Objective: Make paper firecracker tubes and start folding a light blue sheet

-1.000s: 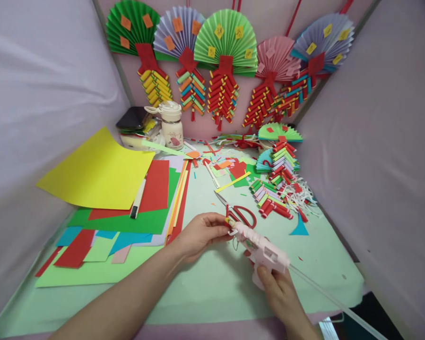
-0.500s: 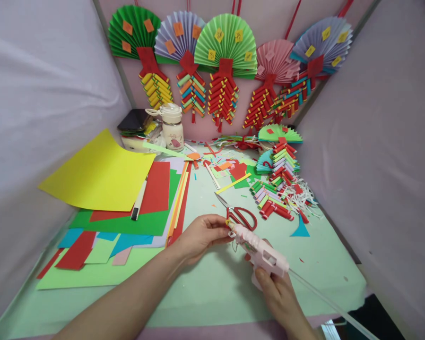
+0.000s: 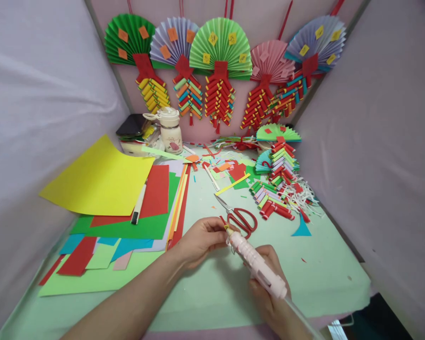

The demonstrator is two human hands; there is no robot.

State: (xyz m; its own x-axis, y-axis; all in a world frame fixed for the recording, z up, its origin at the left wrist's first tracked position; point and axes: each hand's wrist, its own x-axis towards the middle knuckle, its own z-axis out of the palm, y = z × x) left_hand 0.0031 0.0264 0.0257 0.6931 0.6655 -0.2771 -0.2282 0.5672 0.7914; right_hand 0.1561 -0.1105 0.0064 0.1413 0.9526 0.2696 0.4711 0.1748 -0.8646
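Pinched shut on a small red paper piece point(image 3: 222, 222), the left grip point(image 3: 198, 241) holds it low over the counter's point(image 3: 212, 288) centre. The right grip point(image 3: 269, 293) is clamped round a pink glue gun point(image 3: 255, 262), its nozzle at the piece. Scissors point(image 3: 242, 218) lie just beside at 1 o'clock and loose paper rolls point(image 3: 272, 200) at 2. Five finished fans point(image 3: 219, 45) hang at 12, and coloured sheets point(image 3: 99, 182) lie whole at 10.

the work space is closed in by a white cloth point(image 3: 38, 94) stretched on the left and by a second cloth panel point(image 3: 393, 118) on the right. a pink back wall point(image 3: 262, 14) is seen between them, and a row of folded paper fans point(image 3: 220, 45) is hung on it. the table point(image 3: 212, 293) is covered with a pale green sheet. everything is lit softly and evenly.
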